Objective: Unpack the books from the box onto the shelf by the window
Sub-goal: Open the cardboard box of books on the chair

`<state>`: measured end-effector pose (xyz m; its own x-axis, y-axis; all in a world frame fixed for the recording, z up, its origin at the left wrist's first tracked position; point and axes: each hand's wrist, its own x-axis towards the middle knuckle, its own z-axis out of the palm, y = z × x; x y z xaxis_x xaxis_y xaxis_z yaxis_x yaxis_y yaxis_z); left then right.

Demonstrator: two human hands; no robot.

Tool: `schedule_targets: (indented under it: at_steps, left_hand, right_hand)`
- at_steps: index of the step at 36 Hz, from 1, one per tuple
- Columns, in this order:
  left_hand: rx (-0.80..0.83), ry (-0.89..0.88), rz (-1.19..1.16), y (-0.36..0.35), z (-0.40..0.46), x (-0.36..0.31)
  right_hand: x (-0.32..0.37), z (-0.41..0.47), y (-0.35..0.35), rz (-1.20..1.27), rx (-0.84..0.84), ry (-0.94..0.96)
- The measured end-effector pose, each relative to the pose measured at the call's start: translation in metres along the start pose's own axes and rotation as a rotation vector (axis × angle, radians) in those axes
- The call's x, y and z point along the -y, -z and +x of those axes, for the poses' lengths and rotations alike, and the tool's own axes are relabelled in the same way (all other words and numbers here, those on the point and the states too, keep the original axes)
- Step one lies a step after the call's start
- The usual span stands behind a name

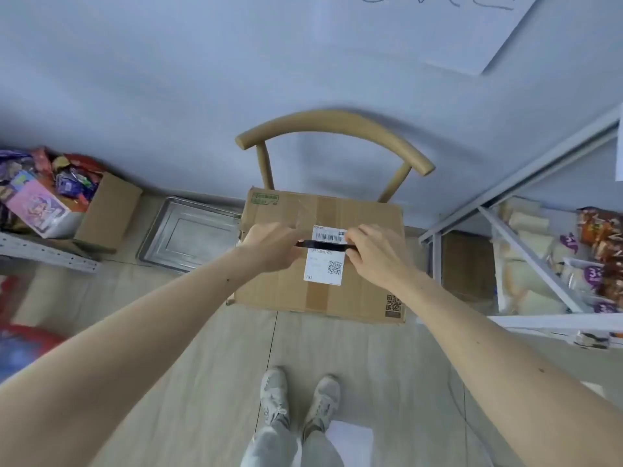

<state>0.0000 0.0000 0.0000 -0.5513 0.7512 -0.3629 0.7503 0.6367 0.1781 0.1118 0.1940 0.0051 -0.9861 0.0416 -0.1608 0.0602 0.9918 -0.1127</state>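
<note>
Fig.: person stands over a taped cardboard box (320,257) resting on the seat of a wooden chair (332,129), box flaps not yet opened. Books presumably inside; none visible.

L to R. Left hand (269,246), fingers curled, grips one end of a thin black tool (325,245) (prob. a cutter or pen; can't tell which) lying across the white shipping label (325,261). Right hand (374,254), fingers pressed together, pinches the other end. Both hands rest on the box top, over the brown tape seam (317,294).

Risks, as judged: if the tool is a blade, a deep cut through the tape could score book covers just beneath; a slip toward either hand could nick a finger, since both sit right at the tool. Box overhangs the seat front, so hard downward pressure near that edge could tip it off the chair.

Surroundings: far left, an open carton (108,210) stuffed w/ coloured packets, on a metal rack; just beside the chair, a metal tray (188,230) on the floor. Right, a white wire shelf (526,237) loaded w/ wrapped snacks (600,237); whether this is the target shelf can't be told, no window in view. It looks full, so room for books is doubtful. Person's shoes (300,399) stand near the box.
</note>
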Motion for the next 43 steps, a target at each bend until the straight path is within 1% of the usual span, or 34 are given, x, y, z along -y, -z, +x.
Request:
schedule_targets:
  at_steps: [3, 9, 11, 15, 17, 23, 26, 28, 31, 35, 43]
  left_hand:
    - [0.042, 0.048, -0.003, -0.012, 0.008, 0.0]
    - [-0.03, 0.097, -0.035, -0.025, 0.016, 0.002]
    - [-0.025, 0.116, -0.043, -0.024, 0.019, 0.001]
    - [-0.034, 0.131, -0.07, -0.019, 0.018, -0.004]
    - [-0.077, 0.141, -0.079, -0.016, 0.015, -0.006]
    - [-0.266, 0.108, -0.006, 0.005, 0.013, -0.009]
    - [-0.303, 0.139, 0.003, 0.021, 0.018, -0.008]
    - [-0.325, 0.135, 0.06, 0.03, 0.021, -0.007]
    - [-0.255, 0.138, 0.107, 0.037, 0.031, -0.001]
    - [-0.155, 0.138, 0.097, 0.037, 0.056, 0.008]
    - [-0.14, 0.114, 0.149, 0.031, 0.105, 0.03]
  right_hand:
    - [-0.001, 0.005, -0.016, 0.052, 0.007, -0.009]
    - [0.0, 0.01, -0.031, 0.082, 0.09, -0.02]
    - [-0.001, 0.011, -0.031, 0.11, 0.138, -0.057]
    - [0.0, 0.007, -0.024, 0.242, 0.205, -0.14]
    - [0.001, 0.003, -0.019, 0.268, 0.177, -0.137]
    - [-0.006, 0.006, -0.003, 0.226, -0.047, -0.085]
    - [-0.013, 0.016, 0.004, 0.183, -0.099, -0.077]
    - [-0.018, 0.025, 0.006, 0.149, -0.113, -0.09]
    - [-0.023, 0.038, 0.009, 0.086, -0.118, -0.11]
    - [-0.03, 0.058, 0.008, 0.009, -0.047, -0.113]
    - [-0.04, 0.097, -0.008, -0.037, 0.028, -0.166]
